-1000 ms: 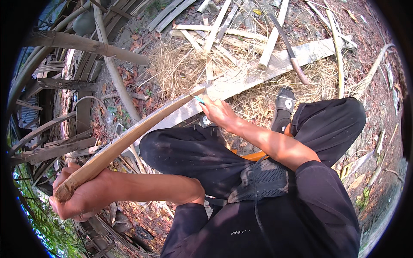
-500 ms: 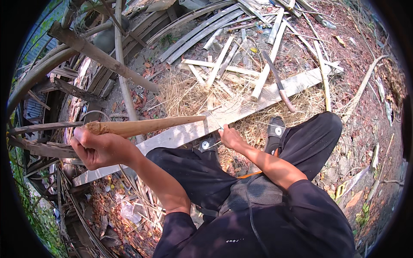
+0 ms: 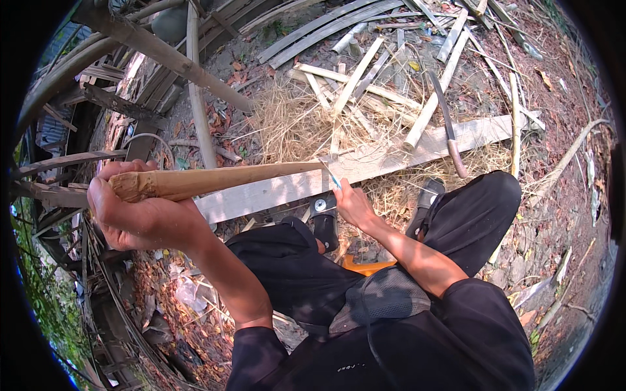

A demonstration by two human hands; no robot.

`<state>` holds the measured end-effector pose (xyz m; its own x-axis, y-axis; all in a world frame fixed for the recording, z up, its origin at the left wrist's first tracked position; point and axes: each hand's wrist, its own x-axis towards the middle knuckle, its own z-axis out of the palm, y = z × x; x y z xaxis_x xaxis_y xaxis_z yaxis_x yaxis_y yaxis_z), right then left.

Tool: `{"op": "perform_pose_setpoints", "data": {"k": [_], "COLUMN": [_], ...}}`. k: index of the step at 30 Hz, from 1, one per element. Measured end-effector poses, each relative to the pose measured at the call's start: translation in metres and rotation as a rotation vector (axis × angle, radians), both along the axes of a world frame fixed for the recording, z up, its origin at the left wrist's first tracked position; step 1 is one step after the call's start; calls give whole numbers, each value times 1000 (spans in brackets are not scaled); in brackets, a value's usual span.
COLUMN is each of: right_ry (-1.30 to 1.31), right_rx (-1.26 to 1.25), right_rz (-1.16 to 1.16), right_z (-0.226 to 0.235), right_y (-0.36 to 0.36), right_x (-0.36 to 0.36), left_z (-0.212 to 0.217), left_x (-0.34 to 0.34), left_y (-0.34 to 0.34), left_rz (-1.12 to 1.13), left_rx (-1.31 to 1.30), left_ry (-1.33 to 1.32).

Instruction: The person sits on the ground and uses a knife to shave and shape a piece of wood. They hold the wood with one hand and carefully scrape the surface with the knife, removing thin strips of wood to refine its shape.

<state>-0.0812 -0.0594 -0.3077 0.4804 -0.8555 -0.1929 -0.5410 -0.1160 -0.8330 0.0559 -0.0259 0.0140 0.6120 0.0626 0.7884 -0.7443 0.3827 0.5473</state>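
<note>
My left hand (image 3: 140,212) is closed around the thick, rough-cut end of a tapered, pale wooden stick (image 3: 215,182), raised nearly level. Its narrow end reaches over a long grey plank (image 3: 261,199) lying aslant on the ground. At that narrow end, my right hand (image 3: 355,207) pinches a slim light-blue tool (image 3: 335,180); its tip is at or close to the stick, and its exact kind is too small to make out. A long, curved-bladed knife (image 3: 445,107) with a brown handle rests across the plank, to the right of my hands.
Cut bamboo strips (image 3: 358,78) and straw-like shavings (image 3: 280,124) lie beyond the plank. A leaning pole (image 3: 163,58) and stacked timber crowd the left. My dark-clad legs (image 3: 287,260) are bent below my hands, beside an orange object (image 3: 368,268) on the ground.
My left hand, with the stick, has come slightly left and looks larger. The stick is more level. More of the light-blue tool shows in my right hand, and the whole view has shifted somewhat.
</note>
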Motion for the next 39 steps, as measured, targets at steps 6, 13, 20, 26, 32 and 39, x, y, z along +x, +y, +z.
{"op": "perform_pose_setpoints", "data": {"k": [6,13,20,26,32,39], "right_ry": [-159,12,-211,-243,96,-73], "right_rx": [-95,-245,-127,-422,-367,-392], "right_rz": [21,-13,-5,6,-61,-99], "right_z": [78,-17,30,-9,-53,-62], "right_y": [-4,-17,-2,-6,-6,0], "right_x": [26,10,21,27,3,17], "left_z": [2,1,-1,-4,-5,-3], "left_x": [7,-13,-3,7,-6,12], "left_y": [2,0,13,10,6,9], "left_rz": [-179,-86,-113,-8,-30,-130], "left_rx": [31,-24,-68,-47,-51,-54], "left_ry": [66,25,24,7,6,13]}}
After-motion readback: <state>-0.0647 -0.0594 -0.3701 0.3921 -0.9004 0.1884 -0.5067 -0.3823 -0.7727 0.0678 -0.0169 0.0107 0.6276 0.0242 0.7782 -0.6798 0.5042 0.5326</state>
